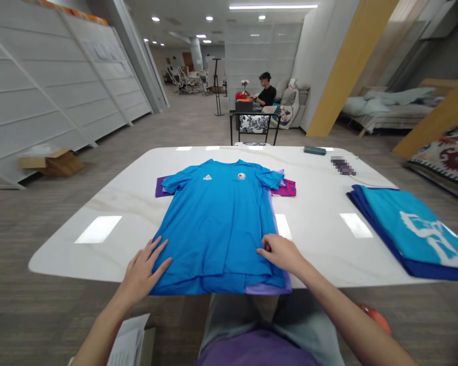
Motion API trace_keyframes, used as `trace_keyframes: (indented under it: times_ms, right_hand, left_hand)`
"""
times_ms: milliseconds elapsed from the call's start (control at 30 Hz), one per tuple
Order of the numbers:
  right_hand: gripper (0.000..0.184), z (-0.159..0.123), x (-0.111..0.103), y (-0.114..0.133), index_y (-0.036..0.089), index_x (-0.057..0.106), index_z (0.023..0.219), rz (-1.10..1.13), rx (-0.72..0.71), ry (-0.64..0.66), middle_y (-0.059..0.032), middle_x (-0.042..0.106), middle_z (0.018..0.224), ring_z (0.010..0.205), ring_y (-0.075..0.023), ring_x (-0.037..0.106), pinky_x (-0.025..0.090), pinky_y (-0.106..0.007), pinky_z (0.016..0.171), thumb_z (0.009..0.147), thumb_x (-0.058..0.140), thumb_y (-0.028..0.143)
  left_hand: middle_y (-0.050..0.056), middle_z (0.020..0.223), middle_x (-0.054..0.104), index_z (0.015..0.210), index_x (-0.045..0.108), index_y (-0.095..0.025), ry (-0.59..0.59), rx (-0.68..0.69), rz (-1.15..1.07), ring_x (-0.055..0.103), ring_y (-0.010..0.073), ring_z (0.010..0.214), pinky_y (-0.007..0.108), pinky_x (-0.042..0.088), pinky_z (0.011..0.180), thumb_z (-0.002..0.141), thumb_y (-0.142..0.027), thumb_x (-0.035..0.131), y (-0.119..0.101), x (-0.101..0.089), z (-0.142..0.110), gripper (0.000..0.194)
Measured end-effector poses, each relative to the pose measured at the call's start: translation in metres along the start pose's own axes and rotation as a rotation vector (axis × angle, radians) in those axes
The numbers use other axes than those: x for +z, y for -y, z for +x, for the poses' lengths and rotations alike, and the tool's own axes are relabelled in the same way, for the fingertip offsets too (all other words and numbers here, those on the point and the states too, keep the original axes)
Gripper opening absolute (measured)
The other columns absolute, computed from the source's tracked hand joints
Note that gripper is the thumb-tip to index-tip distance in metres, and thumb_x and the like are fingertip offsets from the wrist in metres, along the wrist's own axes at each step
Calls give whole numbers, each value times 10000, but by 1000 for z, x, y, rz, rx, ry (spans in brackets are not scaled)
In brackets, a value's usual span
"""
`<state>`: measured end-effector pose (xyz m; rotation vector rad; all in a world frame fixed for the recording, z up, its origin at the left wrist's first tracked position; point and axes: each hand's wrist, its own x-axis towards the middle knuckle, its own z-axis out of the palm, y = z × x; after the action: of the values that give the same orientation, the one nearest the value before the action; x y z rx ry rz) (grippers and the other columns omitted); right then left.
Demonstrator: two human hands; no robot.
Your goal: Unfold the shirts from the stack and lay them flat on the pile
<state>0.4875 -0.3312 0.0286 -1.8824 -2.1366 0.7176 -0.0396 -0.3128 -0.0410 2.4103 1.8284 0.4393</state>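
Below, our left hand (143, 269) lies flat, fingers (158, 249) spread, on the blue shirt's (217, 218) hem. Our right hand (284, 252) pinches its opposite edge, fingers together.

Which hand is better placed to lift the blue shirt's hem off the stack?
Right, probably. The right hand has its fingers curled at the blue shirt's lower right edge; the left hand lies flat, fingers spread on the lower left corner.

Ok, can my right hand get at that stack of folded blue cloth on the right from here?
Probably yes. The right hand rests on the blue shirt, and only bare table lies between it and the folded blue cloth.
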Motion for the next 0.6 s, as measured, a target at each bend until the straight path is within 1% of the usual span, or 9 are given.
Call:
trace_keyframes:
  times_ms: [133,200,233,300,400,467,500,533,600]
  right_hand:
    - [174,-28,4,-7,249,528,1001,112,-47,-67,9,653,851,794,-192,638,343,-301,705,1111,579,373]
    - [155,-40,5,-13,262,493,1039,249,-91,-82,37,617,815,766,-188,633,376,-298,708,1102,578,376]
    - [162,-45,6,-16,269,482,1064,351,-113,-83,50,608,803,751,-187,636,398,-296,705,1087,597,380]
    - [228,-56,10,-23,280,466,1148,570,-120,-62,70,604,806,699,-181,646,449,-293,678,1055,640,396]
    - [445,-73,12,-39,291,457,1344,714,-102,9,63,657,908,662,-164,677,512,-287,648,1008,724,408]
    - [633,-84,3,-59,299,468,1475,624,-129,9,29,721,1004,716,-165,714,547,-287,681,962,819,418]
    - [688,-90,-6,-74,304,500,1503,526,-119,-32,11,749,1049,753,-169,730,562,-289,711,935,865,437]
    - [702,-97,-18,-93,306,545,1502,420,-80,-95,-6,768,1090,788,-174,740,577,-295,744,916,896,464]
    - [630,-114,-51,-137,294,618,1468,240,76,-263,-45,777,1181,866,-194,755,607,-330,829,936,878,507]
  left_hand:
    - [96,1848,398,1737,524,-270,76,4,19,334,356,1733,582,336,1393,1150,-596,455,10,-7,-6,674]
    - [120,1834,419,1702,570,-238,85,-18,71,328,386,1731,622,315,1391,1137,-597,450,3,-14,-3,680]
    - [134,1824,432,1683,589,-217,64,-23,96,324,395,1732,640,300,1392,1135,-584,435,-7,-17,0,677]
    - [145,1811,450,1674,583,-191,-3,16,107,313,374,1739,627,286,1400,1140,-545,390,-38,-17,10,669]
    - [114,1822,442,1724,508,-216,-45,179,41,298,312,1752,544,295,1413,1141,-550,388,-106,-2,27,682]
    - [119,1837,413,1742,488,-221,-32,252,24,284,337,1756,562,288,1416,1114,-622,440,-147,17,31,747]
    - [129,1843,398,1749,482,-218,-18,268,30,280,355,1756,585,281,1415,1100,-650,454,-160,28,29,780]
    - [134,1848,385,1759,469,-220,-3,277,41,278,367,1756,604,277,1414,1091,-663,457,-168,38,26,802]
    - [119,1862,357,1798,408,-266,28,289,67,271,360,1759,614,273,1414,1080,-657,443,-169,55,16,818]
